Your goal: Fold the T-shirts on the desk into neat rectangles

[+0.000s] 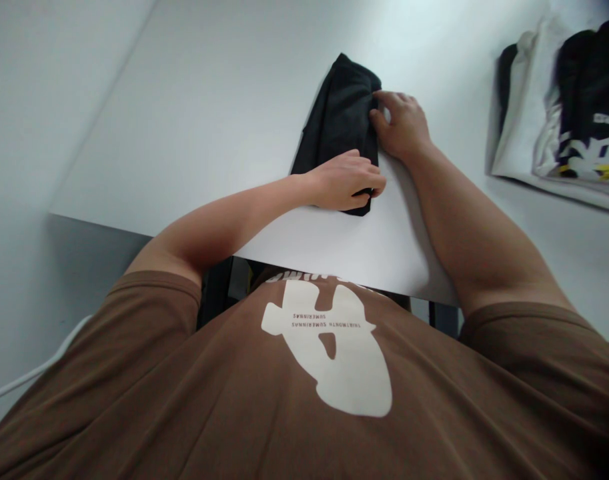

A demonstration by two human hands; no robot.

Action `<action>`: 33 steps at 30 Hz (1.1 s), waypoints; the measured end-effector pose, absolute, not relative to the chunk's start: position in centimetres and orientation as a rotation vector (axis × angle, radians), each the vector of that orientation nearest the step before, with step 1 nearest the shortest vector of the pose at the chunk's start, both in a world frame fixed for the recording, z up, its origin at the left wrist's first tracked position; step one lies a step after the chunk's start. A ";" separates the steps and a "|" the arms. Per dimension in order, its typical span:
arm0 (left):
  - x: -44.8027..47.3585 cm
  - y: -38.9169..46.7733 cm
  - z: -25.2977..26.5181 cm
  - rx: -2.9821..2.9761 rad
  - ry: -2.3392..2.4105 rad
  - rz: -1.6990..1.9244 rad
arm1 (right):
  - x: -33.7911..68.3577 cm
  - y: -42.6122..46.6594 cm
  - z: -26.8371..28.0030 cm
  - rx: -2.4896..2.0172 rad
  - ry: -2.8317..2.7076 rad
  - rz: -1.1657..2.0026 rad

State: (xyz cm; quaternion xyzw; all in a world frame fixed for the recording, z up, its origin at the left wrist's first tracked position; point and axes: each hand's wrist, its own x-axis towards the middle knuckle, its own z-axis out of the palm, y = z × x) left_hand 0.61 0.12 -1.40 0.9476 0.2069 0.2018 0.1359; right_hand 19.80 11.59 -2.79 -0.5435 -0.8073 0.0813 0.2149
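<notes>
A folded black garment lies on the white table as a long, narrow bundle; its exact kind cannot be told. My left hand reaches across its near end, with fingers curled around the near right edge. Farther up the same right edge, my right hand has its thumb and fingertips closed on the fabric. Part of the garment's near end is hidden beneath my left hand.
Several folded black and white garments lie at the right, some with printed designs. The table's near edge runs just in front of my brown shirt. A white cable hangs at lower left, beside a pale wall.
</notes>
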 end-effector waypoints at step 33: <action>0.6 0.1 -1.3 2.767 0.597 0.581 | 19.7 11.5 -2.7 -1.509 -2.229 0.215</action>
